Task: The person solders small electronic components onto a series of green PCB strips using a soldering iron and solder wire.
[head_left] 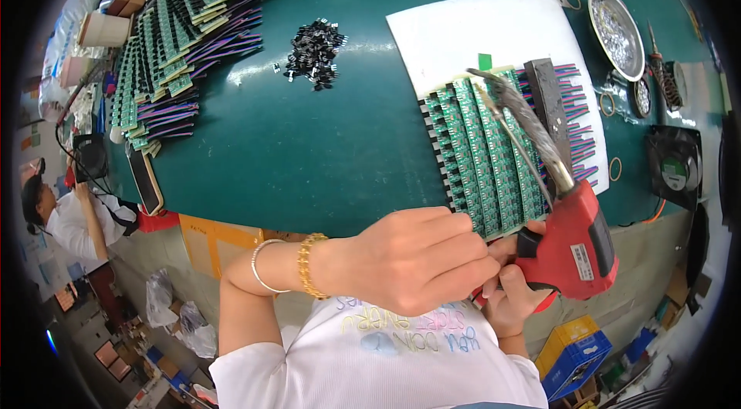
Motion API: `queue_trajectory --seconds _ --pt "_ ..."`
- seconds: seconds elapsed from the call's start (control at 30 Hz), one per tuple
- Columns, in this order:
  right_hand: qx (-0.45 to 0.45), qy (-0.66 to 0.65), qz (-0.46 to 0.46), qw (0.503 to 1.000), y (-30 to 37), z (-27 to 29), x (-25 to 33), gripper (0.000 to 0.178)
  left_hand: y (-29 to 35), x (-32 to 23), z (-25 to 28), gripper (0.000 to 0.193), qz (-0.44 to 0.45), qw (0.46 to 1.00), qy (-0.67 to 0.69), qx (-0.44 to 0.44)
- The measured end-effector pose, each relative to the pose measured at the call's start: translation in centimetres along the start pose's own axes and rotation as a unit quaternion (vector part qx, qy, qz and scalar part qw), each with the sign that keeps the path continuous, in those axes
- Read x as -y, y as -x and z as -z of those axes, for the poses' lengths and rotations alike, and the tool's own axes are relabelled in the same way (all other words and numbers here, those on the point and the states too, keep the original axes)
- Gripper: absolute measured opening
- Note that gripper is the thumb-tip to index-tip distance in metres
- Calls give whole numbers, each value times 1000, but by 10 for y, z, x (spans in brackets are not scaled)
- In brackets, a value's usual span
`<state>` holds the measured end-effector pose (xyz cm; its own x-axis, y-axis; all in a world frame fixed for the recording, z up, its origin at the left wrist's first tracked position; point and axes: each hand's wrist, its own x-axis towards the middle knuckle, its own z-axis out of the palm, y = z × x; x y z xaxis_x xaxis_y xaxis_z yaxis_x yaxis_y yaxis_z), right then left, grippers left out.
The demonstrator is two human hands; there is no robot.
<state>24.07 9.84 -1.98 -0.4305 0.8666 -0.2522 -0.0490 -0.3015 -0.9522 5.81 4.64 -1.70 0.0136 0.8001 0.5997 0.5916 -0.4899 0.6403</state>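
My right hand [515, 299] grips a red soldering gun [577, 243] by its handle, partly hidden behind my left hand. The gun's metal tip reaches up and left over a panel of green circuit boards [486, 150]. Closed into a fist, my left hand [413, 258] sits beside the gun's trigger, and whatever its fingers hold is hidden. Black connectors line the left edge of the boards. Along their right side, a dark bar [549, 109] lies across purple and dark wires. Boards and bar rest on a white sheet [455, 27] with a small green piece [485, 61].
A heap of small black connectors [315, 52] lies mid-table. Stacked wired circuit boards [177, 31] and a phone [145, 179] are at left. A metal bowl [615, 35], a coiled iron stand [673, 86] and a black fan [674, 167] stand right. Another person [73, 220] sits far left.
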Motion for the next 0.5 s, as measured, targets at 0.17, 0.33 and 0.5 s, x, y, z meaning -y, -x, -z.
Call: queue_trajectory --seconds 0.17,0.33,0.5 --pt "80 -78 -67 991 0 22 0 66 2 2 -14 23 -25 999 7 -19" --pt "11 -47 -94 994 5 25 -4 72 -1 -2 -1 31 -25 996 15 82" --pt "49 138 -6 989 5 31 -12 62 -5 -6 6 32 -32 990 -23 133"
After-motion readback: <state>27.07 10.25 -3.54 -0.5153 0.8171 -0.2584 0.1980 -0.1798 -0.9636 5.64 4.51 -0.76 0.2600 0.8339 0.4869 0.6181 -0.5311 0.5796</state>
